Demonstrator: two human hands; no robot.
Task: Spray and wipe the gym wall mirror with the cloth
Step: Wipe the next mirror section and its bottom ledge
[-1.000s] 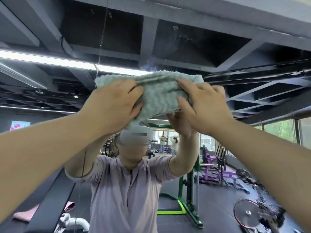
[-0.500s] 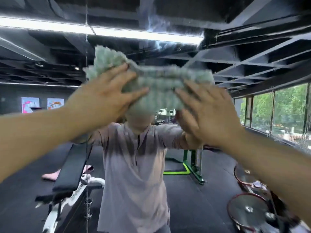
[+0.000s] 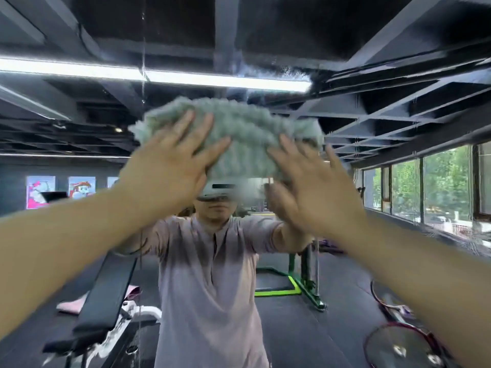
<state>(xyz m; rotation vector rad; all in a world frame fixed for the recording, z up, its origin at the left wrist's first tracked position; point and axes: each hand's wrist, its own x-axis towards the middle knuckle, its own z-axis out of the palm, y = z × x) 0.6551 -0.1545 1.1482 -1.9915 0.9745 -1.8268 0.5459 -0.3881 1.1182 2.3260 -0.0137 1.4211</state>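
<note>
The wall mirror [image 3: 265,43] fills the whole view and reflects the gym and a person in a pale shirt. A fluffy pale green cloth [image 3: 239,134] lies flat against the glass at head height. My left hand [image 3: 170,166] presses its left part with straight, spread fingers. My right hand [image 3: 310,184] presses its right part the same way. Wet streaks and droplets show on the glass above the cloth. No spray bottle is in view.
Reflected in the mirror are a black bench [image 3: 103,296] at the lower left, a green rack [image 3: 300,282] behind the person, weight plates [image 3: 398,346] at the lower right and windows [image 3: 438,184] on the right. A vertical seam [image 3: 143,49] runs down the mirror.
Both hands have slid the cloth down the glass from high up to head height, and my fingers have spread out flatter. My view has tilted down, showing more floor.
</note>
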